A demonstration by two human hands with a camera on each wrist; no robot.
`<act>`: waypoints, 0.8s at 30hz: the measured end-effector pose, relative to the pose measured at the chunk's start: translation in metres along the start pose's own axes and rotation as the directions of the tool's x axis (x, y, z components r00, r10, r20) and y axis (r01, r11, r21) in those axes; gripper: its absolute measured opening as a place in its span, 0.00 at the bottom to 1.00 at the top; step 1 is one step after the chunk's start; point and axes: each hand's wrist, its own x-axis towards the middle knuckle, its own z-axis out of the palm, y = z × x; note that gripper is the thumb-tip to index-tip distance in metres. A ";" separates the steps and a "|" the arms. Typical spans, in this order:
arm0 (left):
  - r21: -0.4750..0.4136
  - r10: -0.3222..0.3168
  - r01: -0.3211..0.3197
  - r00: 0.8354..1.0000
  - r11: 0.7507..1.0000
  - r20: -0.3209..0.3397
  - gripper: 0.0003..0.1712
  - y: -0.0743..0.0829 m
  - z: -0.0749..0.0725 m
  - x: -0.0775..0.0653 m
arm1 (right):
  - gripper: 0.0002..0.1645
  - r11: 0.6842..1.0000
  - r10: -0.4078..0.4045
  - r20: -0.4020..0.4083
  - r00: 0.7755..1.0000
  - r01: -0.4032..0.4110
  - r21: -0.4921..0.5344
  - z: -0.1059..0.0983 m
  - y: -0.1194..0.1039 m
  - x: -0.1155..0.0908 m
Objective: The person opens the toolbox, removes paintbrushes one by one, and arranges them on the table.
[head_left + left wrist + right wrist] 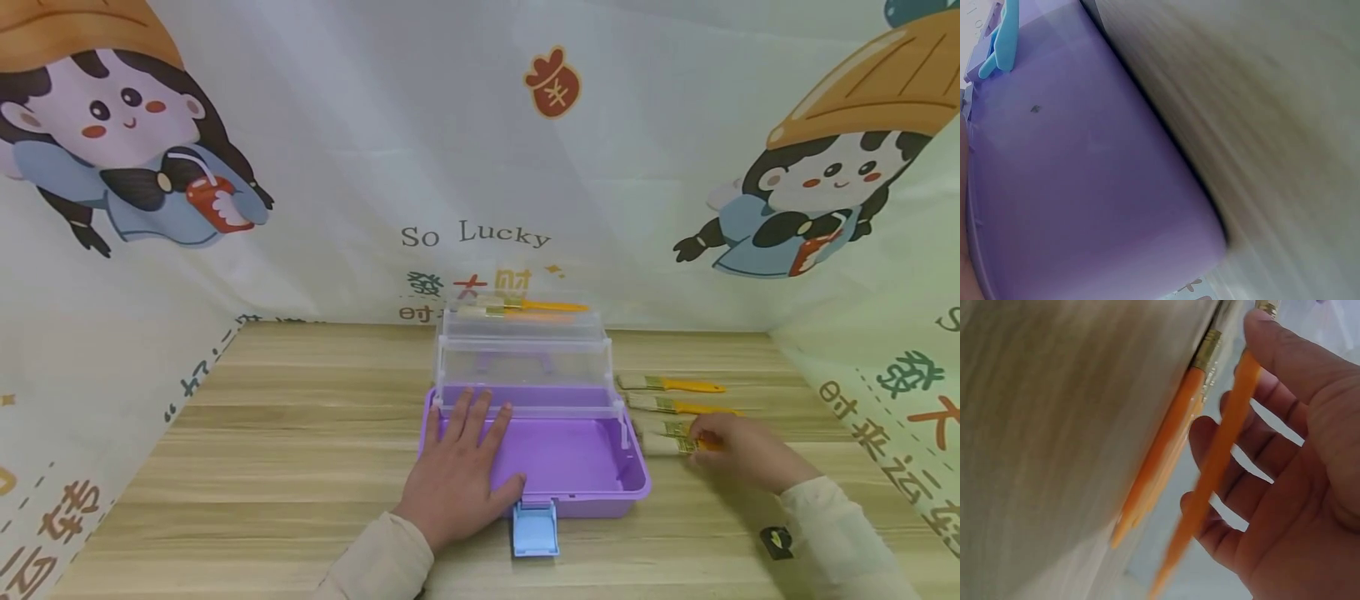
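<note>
A purple plastic box stands with its lid up and clear tiered trays raised at its back. My left hand rests on the box's left side, fingers spread over the inside, thumb at the front rim. The outer wall fills much of the left wrist view. Right of the box, my right hand pinches a flat paintbrush with an orange handle near its metal ferrule, the bristles toward the box. More paintbrushes lie beyond that hand. In the top tray are two paintbrushes.
A light blue latch hangs down at the box's front. Near my right sleeve lies a small black item with a yellowish mark. Printed cloth walls off the back and both sides of the wooden table.
</note>
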 end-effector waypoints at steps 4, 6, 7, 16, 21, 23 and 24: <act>-0.004 -0.002 0.002 1.000 1.000 0.007 0.46 0.000 -0.001 0.000 | 0.09 1.000 -0.025 0.040 0.999 0.025 0.014 0.004 0.003 0.000; -0.005 -0.003 0.003 1.000 1.000 0.010 0.46 0.000 -0.001 0.000 | 0.09 0.999 -0.041 0.045 0.998 0.041 0.018 0.005 0.004 0.000; -0.006 -0.003 0.003 1.000 1.000 0.011 0.46 0.000 -0.001 0.000 | 0.10 0.999 -0.046 0.048 0.998 0.046 0.018 0.005 0.004 0.000; -0.002 -0.001 0.001 1.000 1.000 0.010 0.47 0.000 0.000 0.000 | 0.11 0.999 -0.047 0.078 0.996 0.045 0.027 0.007 0.006 0.002; -0.007 -0.003 0.004 1.000 1.000 0.016 0.47 -0.001 0.000 -0.001 | 0.11 0.998 -0.053 0.083 0.995 0.051 0.032 0.010 0.005 0.003; -0.011 -0.003 0.003 1.000 1.000 0.016 0.47 -0.001 0.000 -0.001 | 0.11 0.998 -0.051 0.086 0.995 0.048 0.027 0.010 0.004 0.003; -0.010 -0.002 0.003 1.000 1.000 0.015 0.47 -0.001 0.000 -0.001 | 0.11 0.999 -0.048 0.088 0.995 0.046 0.024 0.010 0.004 0.003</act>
